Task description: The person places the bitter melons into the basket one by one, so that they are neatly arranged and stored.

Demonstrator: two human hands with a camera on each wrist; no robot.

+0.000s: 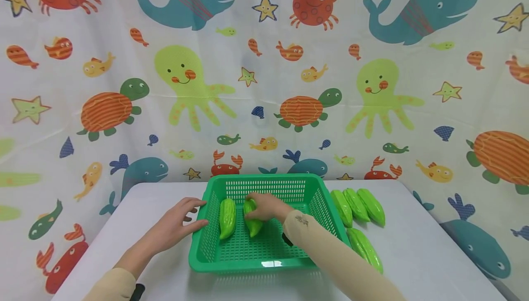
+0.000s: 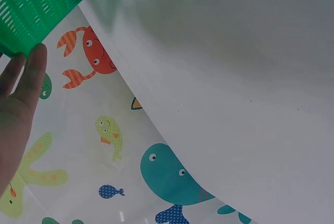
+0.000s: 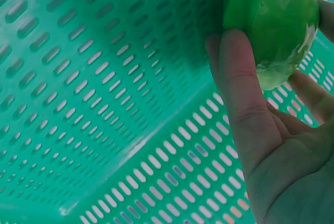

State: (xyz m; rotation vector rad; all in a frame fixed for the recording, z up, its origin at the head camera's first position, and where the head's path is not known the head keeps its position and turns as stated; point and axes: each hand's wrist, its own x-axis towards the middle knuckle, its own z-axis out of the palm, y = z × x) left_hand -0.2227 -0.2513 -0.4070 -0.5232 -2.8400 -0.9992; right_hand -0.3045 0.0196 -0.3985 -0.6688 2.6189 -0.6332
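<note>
A green plastic basket (image 1: 235, 265) stands on the white table. Inside it, at the left, lies a green bitter melon (image 1: 227, 218) with a ridged, shiny skin. My right hand (image 1: 267, 206) reaches into the basket and grips a second bitter melon (image 1: 256, 228). In the right wrist view, thumb and fingers go round this bitter melon (image 3: 274, 25), close to the perforated basket wall (image 3: 94, 78). My left hand (image 1: 182, 222) touches the basket's left rim with its fingers extended. Only part of the left hand (image 2: 18, 98) shows in the left wrist view, fingertips at the basket.
To the right of the basket, several more bitter melons (image 1: 372, 207) lie on the table (image 1: 430, 255). One bitter melon (image 1: 365, 249) lies nearer, beside the right forearm. Behind the table hangs a white curtain (image 1: 264, 76) printed with sea animals.
</note>
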